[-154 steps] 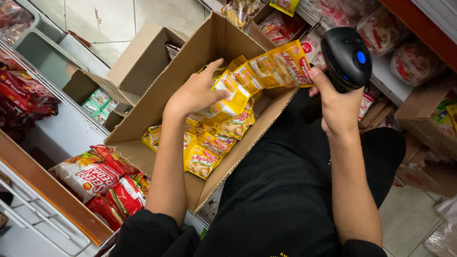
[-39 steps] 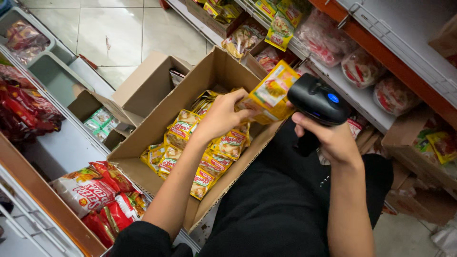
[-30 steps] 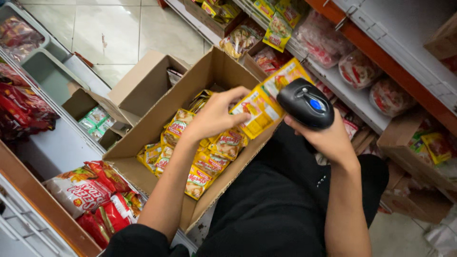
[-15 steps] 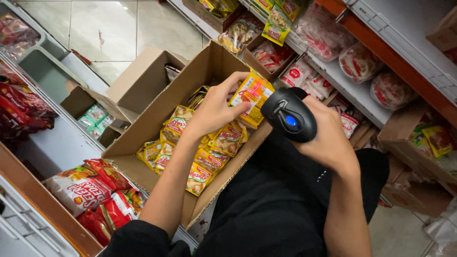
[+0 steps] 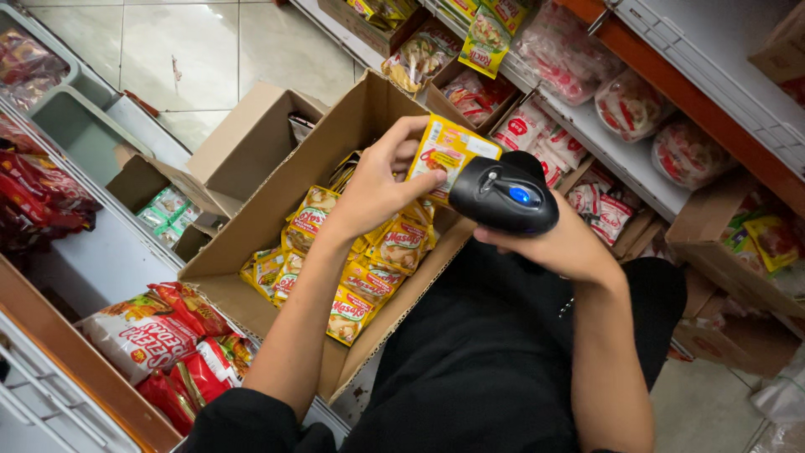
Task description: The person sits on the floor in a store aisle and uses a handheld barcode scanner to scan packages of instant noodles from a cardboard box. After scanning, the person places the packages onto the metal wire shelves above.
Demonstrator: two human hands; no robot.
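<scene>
Your lap, clad in black cloth, fills the foreground, with an open cardboard box [image 5: 251, 210] of matte brown board resting against it. Glossy yellow sachets [image 5: 369, 281] lie heaped inside, crinkled and overlapping. Your left hand [image 5: 377, 184] is closed around a yellow packet [image 5: 444, 151], thumb on its face and fingers behind, holding it raised above the heap at the box's far corner. Just beside it, your right hand [image 5: 562, 243] is wrapped tight around a black handheld scanner [image 5: 503, 195], smooth rounded plastic with a lit blue button, its head almost touching the packet's lower edge. At your left, shiny red bags [image 5: 159, 335] sit on a low shelf. Beyond, a smaller cardboard box [image 5: 251, 138] stands on pale floor tiles, and a grey metal shelf [image 5: 637, 172] carries clear-wrapped white and red packs.
</scene>
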